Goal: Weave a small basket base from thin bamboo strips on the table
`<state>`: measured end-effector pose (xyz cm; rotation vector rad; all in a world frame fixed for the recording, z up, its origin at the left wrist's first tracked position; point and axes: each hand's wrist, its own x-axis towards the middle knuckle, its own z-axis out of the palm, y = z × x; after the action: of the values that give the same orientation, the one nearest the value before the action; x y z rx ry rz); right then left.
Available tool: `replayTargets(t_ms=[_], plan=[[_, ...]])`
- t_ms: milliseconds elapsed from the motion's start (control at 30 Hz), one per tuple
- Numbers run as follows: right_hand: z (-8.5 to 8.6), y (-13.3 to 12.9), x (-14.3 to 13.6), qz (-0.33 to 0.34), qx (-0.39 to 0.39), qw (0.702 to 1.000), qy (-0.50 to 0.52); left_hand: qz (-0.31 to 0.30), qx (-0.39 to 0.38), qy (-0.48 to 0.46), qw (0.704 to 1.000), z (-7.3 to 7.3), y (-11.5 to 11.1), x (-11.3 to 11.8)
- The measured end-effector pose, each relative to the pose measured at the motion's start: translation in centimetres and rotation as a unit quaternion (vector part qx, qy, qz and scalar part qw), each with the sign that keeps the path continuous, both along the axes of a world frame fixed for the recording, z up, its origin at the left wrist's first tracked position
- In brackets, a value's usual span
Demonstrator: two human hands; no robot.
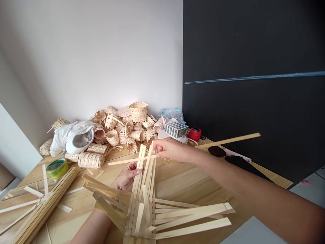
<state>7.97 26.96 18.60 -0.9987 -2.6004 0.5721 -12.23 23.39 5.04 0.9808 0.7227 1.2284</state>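
Observation:
A partly woven piece of pale flat strips lies at the front middle of the table, its loose ends fanning left, right and away from me. My left hand is closed on some of the upright strips, thumb in front. Across these strips runs a long cross strip, its far end pointing up to the right past my wrist. My right hand pinches the cross strip near the tops of the upright strips.
Small woven baskets are heaped along the wall. A white cloth bundle, green tape roll and bundle of strips are at left. A red spool and patterned box stand behind my right hand.

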Motion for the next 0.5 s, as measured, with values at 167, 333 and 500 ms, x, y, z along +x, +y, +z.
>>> replayTargets(t_ms=[167, 333, 500], plan=[[-2.1, 0.3, -0.3, -0.010, -0.134, 0.990, 0.041, -0.007, -0.007, -0.021, 1.000, 0.0, -0.1, -0.4], [-2.7, 0.4, -0.3, -0.002, -0.132, 0.991, 0.023, -0.035, -0.017, -0.013, 0.999, 0.2, -0.3, -0.4], [-1.7, 0.3, -0.6, 0.016, -0.075, 0.997, -0.026, -0.051, -0.015, -0.024, 0.998, 0.2, -0.5, -0.5]])
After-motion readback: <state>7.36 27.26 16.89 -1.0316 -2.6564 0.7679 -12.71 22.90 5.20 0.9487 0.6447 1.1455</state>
